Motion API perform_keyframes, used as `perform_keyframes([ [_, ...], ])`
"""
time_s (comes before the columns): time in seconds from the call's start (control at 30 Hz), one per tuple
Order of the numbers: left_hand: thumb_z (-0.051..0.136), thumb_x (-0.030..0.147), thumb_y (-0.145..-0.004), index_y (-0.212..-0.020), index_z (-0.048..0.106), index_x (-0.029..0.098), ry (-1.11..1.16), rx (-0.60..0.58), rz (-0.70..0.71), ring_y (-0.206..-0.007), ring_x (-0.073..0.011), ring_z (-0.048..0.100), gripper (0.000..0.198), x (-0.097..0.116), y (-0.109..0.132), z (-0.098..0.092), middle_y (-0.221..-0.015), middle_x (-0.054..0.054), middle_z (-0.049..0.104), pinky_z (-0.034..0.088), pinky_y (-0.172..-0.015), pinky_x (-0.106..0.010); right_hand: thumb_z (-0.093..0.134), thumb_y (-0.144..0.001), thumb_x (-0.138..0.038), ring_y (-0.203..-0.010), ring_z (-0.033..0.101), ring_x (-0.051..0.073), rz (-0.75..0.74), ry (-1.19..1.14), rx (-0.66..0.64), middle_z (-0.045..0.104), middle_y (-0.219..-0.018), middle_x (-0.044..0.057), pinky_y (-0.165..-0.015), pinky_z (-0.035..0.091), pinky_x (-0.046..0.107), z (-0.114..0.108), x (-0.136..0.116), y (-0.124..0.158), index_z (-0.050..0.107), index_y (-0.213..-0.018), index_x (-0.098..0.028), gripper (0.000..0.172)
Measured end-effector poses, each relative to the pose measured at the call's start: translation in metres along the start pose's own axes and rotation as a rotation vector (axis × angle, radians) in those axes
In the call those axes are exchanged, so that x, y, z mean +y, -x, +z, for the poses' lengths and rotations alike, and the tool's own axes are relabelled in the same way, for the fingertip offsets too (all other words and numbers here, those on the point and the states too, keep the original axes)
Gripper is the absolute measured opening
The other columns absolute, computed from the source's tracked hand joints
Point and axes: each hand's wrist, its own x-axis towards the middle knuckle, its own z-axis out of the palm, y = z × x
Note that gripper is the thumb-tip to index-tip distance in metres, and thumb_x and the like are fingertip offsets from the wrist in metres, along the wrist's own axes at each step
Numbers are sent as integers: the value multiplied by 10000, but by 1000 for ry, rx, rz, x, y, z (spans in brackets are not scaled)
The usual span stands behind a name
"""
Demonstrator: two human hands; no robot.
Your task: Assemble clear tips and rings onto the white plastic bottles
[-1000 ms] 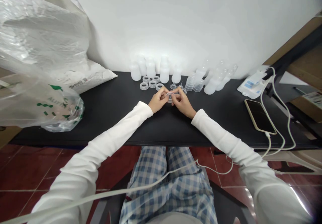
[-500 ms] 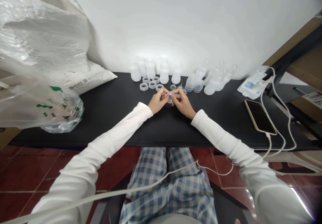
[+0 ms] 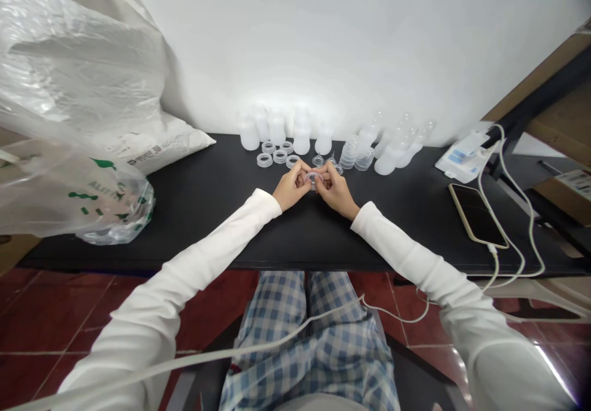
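Note:
Between my two hands is a small clear bottle ring, held just above the black table. My left hand is closed on its left side, and my right hand pinches its right side, thumbs toward each other. Whether a teat sits inside the ring is too small to tell. Behind my left hand lie several loose bottle rings. Clear silicone teats lie just past my fingertips, some partly hidden by my right hand. Clear caps stand beyond my right hand.
White baby bottles line the wall, and more bottles with teats fitted stand at right. Large plastic bags cover the table's left side. A phone with a white cable and a white-blue packet lie at right.
My thumbs and fingers have shifted slightly on the ring, which is tilted a little differently. Both arms and the other things have stayed in place.

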Motion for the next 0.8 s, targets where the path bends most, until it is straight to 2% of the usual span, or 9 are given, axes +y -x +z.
perform_keyframes([
  [0.2, 649, 221, -831, -976, 518, 210, -21, -19, 31, -576, -76, 456, 196, -3, -1, -3, -676, 84, 481, 369, -597, -224, 507, -990, -526, -517, 481, 123, -44, 12, -4, 557, -654, -54, -534, 379, 268, -1, -1, 1, 469, -1038, -251, 282],
  [0.37, 672, 301, -866, -1043, 518, 207, -15, -3, 35, -629, -82, 521, 253, -8, -2, -5, -754, 50, 587, 414, -625, -223, 563, -971, -498, -487, 388, 97, -105, 49, 9, 460, -641, -79, -494, 316, 250, -2, -2, 0, 487, -1122, -243, 306],
  [0.47, 686, 336, -864, -1029, 516, 208, -6, -7, 23, -652, -82, 547, 270, -10, -2, -4, -804, 30, 639, 423, -623, -216, 576, -968, -482, -491, 388, 93, -115, 60, 33, 423, -635, -89, -500, 315, 250, -2, -1, 0, 471, -1102, -247, 290],
  [0.7, 742, 354, -826, -983, 518, 208, 154, 26, 30, -873, -141, 685, 310, -22, -9, -8, -955, -28, 709, 511, -738, -254, 552, -950, -636, -566, 476, 107, -82, -162, -31, 506, -778, -58, -532, 391, 266, 0, 4, -2, 292, -1275, -283, 545],
  [0.8, 791, 397, -785, -921, 520, 200, 235, 1, 34, -977, -168, 700, 361, -23, -13, -12, -1020, -57, 724, 540, -814, -283, 547, -938, -667, -576, 466, 104, -31, -248, -55, 521, -795, -53, -531, 394, 263, -1, 4, -3, 313, -1295, -292, 569],
])
